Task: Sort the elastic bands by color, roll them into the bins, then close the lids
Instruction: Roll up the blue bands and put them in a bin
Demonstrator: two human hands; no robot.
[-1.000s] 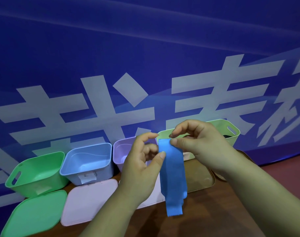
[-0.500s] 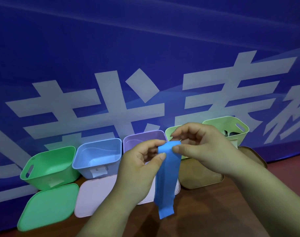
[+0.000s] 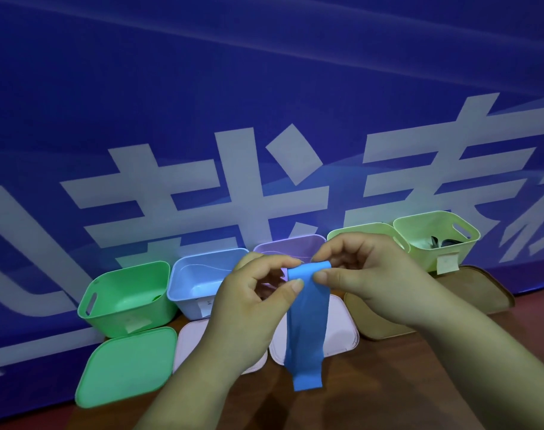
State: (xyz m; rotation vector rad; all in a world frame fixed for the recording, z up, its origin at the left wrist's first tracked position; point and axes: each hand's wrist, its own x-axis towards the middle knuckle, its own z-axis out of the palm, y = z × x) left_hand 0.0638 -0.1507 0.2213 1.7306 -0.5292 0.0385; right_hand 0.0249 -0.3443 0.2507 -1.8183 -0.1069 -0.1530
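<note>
A blue elastic band [image 3: 306, 330] hangs down in front of me, its top end curled over. My left hand [image 3: 252, 308] and my right hand [image 3: 366, 274] both pinch that top end between thumb and fingers. Behind them a row of open bins stands against the wall: green bin [image 3: 125, 296], blue bin [image 3: 199, 274], purple bin [image 3: 289, 245] partly hidden by my hands, and two yellow-green bins [image 3: 357, 232] [image 3: 435, 240]. The rightmost bin holds something dark.
Lids lie flat on the brown table in front of the bins: a green lid [image 3: 125, 367], a pink lid [image 3: 190, 339], a second pink lid [image 3: 342, 330] and two tan lids [image 3: 373, 321] [image 3: 481, 290]. A blue banner with white characters [image 3: 264, 119] backs the bins.
The hanging part of the blue band has become shorter as its top end curls between my fingers. The view has shifted, so the bins sit further right in the frame.
</note>
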